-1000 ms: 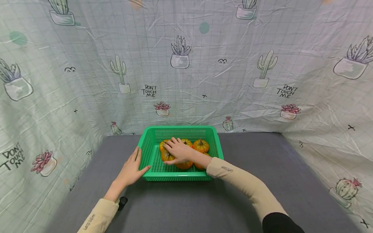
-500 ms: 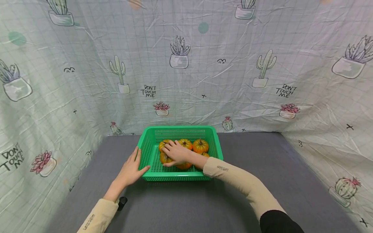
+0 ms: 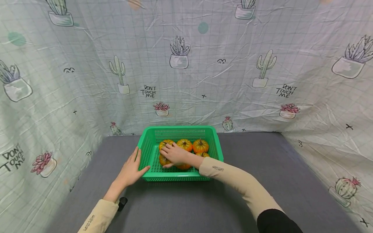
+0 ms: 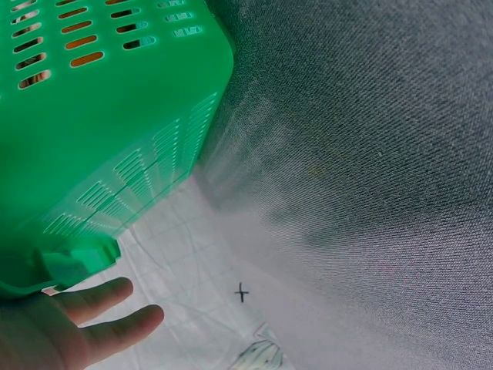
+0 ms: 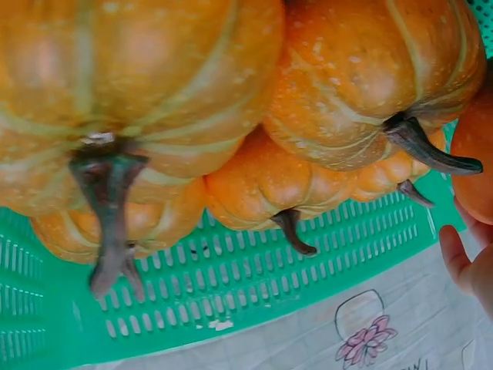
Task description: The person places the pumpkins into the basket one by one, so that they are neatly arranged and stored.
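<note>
My right hand (image 3: 175, 153) reaches into a green plastic basket (image 3: 180, 174) and grips a small orange pumpkin (image 3: 163, 160) at the near left of the group, partly covered by the hand. In the right wrist view that pumpkin (image 5: 476, 158) shows at the right edge with fingertips (image 5: 454, 254) against it. More orange pumpkins (image 3: 184, 145) with dark stems stand in the basket around the hand. My left hand (image 3: 131, 170) lies at the basket's near left corner, fingers straight and apart along its outer side; the left wrist view shows its fingers (image 4: 123, 331) near the rim.
The basket stands at the back of a grey table (image 3: 180, 207). Bare basket floor (image 3: 151, 161) shows left of the pumpkins. A patterned cloth (image 3: 204, 74) hangs behind and on both sides. A small dark object (image 3: 122, 203) sits beside the left wrist.
My right hand has shifted slightly left and lower with the pumpkin, uncovering more of the pumpkins behind it. The left hand and the basket have stayed in place.
</note>
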Demonstrator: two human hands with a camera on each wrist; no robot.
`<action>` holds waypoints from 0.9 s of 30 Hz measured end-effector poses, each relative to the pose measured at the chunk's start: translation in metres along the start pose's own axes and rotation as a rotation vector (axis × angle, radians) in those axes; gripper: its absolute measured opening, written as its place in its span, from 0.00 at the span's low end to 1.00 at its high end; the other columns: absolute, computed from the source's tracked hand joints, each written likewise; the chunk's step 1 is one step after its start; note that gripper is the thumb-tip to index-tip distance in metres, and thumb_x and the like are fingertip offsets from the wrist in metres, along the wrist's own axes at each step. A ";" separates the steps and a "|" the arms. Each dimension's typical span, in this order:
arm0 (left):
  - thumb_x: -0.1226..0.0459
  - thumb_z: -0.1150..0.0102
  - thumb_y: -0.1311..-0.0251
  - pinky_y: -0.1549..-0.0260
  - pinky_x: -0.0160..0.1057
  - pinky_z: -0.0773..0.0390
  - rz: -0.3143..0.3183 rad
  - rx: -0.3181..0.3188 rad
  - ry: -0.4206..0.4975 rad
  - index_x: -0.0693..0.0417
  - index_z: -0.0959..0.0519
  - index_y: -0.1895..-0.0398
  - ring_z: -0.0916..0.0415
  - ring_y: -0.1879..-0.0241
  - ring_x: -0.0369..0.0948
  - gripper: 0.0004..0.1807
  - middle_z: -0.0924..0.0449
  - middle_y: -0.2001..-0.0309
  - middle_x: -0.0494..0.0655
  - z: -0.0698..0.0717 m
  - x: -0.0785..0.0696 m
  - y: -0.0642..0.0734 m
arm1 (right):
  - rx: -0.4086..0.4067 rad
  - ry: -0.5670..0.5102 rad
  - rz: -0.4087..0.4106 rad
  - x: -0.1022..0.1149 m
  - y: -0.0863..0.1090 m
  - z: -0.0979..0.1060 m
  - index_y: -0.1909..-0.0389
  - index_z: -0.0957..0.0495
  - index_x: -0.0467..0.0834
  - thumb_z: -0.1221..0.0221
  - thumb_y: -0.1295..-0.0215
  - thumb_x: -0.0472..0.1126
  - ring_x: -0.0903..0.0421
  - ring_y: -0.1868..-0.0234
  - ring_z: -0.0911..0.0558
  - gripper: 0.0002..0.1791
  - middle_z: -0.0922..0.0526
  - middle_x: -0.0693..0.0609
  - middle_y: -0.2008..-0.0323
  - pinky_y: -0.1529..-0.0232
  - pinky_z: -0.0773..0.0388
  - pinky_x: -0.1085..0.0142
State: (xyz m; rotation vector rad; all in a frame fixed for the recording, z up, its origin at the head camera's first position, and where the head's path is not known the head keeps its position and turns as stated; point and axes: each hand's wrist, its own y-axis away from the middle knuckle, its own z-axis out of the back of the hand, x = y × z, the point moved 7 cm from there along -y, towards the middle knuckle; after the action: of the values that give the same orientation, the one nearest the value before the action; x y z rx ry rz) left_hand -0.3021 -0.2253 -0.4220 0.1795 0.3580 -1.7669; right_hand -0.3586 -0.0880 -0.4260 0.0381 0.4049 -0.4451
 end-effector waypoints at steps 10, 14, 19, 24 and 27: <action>0.44 0.55 0.41 0.48 0.65 0.42 -0.006 -0.007 0.001 0.70 0.55 0.33 0.52 0.37 0.66 0.47 0.62 0.31 0.66 -0.001 0.000 0.000 | 0.098 0.047 0.036 0.009 -0.008 -0.006 0.34 0.44 0.53 0.58 0.46 0.71 0.57 0.38 0.37 0.41 0.37 0.55 0.37 0.40 0.37 0.54; 0.44 0.54 0.41 0.48 0.66 0.42 -0.007 -0.007 0.004 0.70 0.56 0.33 0.52 0.37 0.66 0.47 0.62 0.31 0.66 -0.001 0.001 0.000 | 0.107 0.065 0.016 0.007 -0.009 -0.007 0.34 0.45 0.54 0.59 0.46 0.72 0.55 0.38 0.37 0.41 0.39 0.57 0.36 0.41 0.37 0.55; 0.44 0.54 0.41 0.48 0.66 0.42 -0.008 -0.002 0.004 0.70 0.56 0.33 0.52 0.37 0.66 0.47 0.62 0.31 0.66 -0.001 0.001 0.000 | 0.084 0.039 -0.012 0.003 -0.010 -0.008 0.34 0.44 0.54 0.57 0.45 0.70 0.51 0.38 0.37 0.40 0.38 0.55 0.37 0.42 0.36 0.56; 0.44 0.54 0.42 0.48 0.66 0.43 -0.004 0.003 0.009 0.70 0.56 0.33 0.53 0.37 0.66 0.47 0.63 0.31 0.66 -0.001 0.001 0.000 | 0.100 0.007 -0.021 -0.002 -0.013 -0.015 0.34 0.46 0.56 0.60 0.45 0.72 0.54 0.40 0.36 0.41 0.38 0.55 0.38 0.43 0.35 0.58; 0.44 0.54 0.41 0.48 0.66 0.43 -0.005 0.002 0.009 0.70 0.56 0.33 0.52 0.37 0.66 0.47 0.63 0.31 0.66 -0.001 0.001 0.000 | 0.116 -0.010 -0.007 -0.004 -0.018 -0.028 0.33 0.50 0.59 0.66 0.47 0.74 0.56 0.40 0.36 0.42 0.39 0.56 0.37 0.46 0.34 0.59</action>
State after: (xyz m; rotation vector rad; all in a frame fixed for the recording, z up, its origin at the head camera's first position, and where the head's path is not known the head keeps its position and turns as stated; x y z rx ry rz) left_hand -0.3020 -0.2257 -0.4230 0.1882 0.3634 -1.7719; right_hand -0.3798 -0.0992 -0.4494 0.1470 0.3687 -0.4756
